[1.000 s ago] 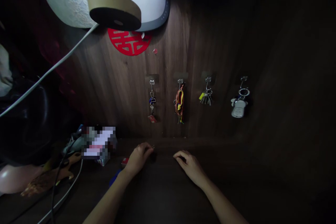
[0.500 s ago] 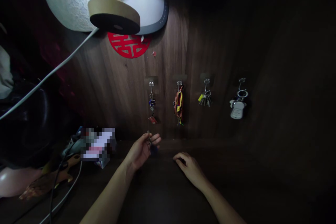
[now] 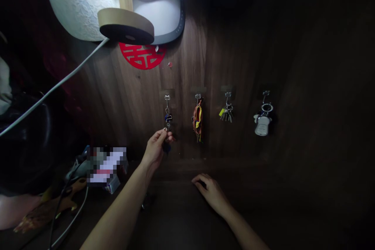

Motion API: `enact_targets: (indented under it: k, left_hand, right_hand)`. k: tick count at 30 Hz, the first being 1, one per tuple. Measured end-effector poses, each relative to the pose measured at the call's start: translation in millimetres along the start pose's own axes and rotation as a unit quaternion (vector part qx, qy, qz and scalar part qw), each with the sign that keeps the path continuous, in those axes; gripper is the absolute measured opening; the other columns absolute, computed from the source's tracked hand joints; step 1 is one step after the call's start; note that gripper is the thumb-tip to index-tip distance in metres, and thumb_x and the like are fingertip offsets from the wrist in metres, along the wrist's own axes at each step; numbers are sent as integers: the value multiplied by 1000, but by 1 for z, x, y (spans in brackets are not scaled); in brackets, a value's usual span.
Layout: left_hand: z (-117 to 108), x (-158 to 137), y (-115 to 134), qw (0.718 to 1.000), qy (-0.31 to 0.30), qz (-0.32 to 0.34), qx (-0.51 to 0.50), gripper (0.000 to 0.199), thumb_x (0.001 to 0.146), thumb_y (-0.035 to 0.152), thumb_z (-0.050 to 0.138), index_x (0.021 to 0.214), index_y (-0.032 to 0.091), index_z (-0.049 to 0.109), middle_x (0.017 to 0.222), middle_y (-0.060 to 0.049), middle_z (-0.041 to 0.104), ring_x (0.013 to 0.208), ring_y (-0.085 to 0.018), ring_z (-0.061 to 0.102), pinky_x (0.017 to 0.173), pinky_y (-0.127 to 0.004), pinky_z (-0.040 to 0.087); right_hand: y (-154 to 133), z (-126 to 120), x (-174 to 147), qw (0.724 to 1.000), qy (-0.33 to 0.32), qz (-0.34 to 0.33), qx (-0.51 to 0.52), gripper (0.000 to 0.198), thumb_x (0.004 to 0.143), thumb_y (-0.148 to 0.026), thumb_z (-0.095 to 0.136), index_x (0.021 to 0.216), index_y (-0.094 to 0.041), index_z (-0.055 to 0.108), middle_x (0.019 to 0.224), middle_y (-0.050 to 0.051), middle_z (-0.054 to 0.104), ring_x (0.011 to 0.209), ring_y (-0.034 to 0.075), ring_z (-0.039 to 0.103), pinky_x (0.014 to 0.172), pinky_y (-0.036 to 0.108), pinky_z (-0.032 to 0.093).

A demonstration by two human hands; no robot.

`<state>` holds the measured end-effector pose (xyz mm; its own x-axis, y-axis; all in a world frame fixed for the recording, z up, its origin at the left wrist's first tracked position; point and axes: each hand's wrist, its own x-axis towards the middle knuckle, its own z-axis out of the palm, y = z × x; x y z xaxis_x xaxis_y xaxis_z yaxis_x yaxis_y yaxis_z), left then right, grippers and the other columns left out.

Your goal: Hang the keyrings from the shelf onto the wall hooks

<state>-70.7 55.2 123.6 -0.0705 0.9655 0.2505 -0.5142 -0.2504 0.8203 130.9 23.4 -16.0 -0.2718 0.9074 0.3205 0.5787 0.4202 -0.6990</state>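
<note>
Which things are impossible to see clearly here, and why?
Head view:
Small dark blue keychain in the left hand: shape lost in shadow and fingers.
Leftmost hanging metal keychain: lower end behind that hand.
Red round ornament: top behind the beige round disc.
Grey-white fabric cap: cut by the upper edge.

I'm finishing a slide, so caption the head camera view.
Left hand pinching a small ring in front of a hanging keychain; right hand lower, apart.

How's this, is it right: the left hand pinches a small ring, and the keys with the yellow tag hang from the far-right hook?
Not quite: the keys with the yellow tag hang from the third hook from the left, as the head view shows. The left hand does pinch a small ring.
</note>
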Motion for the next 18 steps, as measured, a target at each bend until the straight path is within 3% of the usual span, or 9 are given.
enact_targets:
  k: [6, 11, 18]
  left_hand:
    - [24, 25, 16, 997, 29, 58, 45, 21, 71, 30, 72, 80, 15, 60, 74, -1, 69, 54, -8, 59, 49, -18, 45]
    - [37, 44, 25, 992, 65, 94, 54, 14, 76, 24, 68, 81, 15, 57, 75, 0, 70, 58, -7, 63, 57, -17, 47]
    - [40, 58, 28, 990, 88, 91, 64, 12, 77, 21, 66, 77, 13, 56, 67, 0, 69, 53, -7, 63, 53, -18, 47]
  right_hand:
    - [0, 0, 0, 1000, 4, -4, 12, 18, 83, -23, 48, 81, -24, 65, 88, 2, 68, 90, 20, 60, 82, 32, 43]
    - [1, -1, 0, 1000, 6, -9, 22, 18, 82, -22, 47, 80, -24, 65, 86, 2, 67, 88, 19, 60, 80, 31, 44]
    - [2, -1, 1, 999, 6, -9, 33, 19, 82, -23, 46, 80, -24, 65, 86, 1, 67, 87, 18, 60, 80, 30, 43]
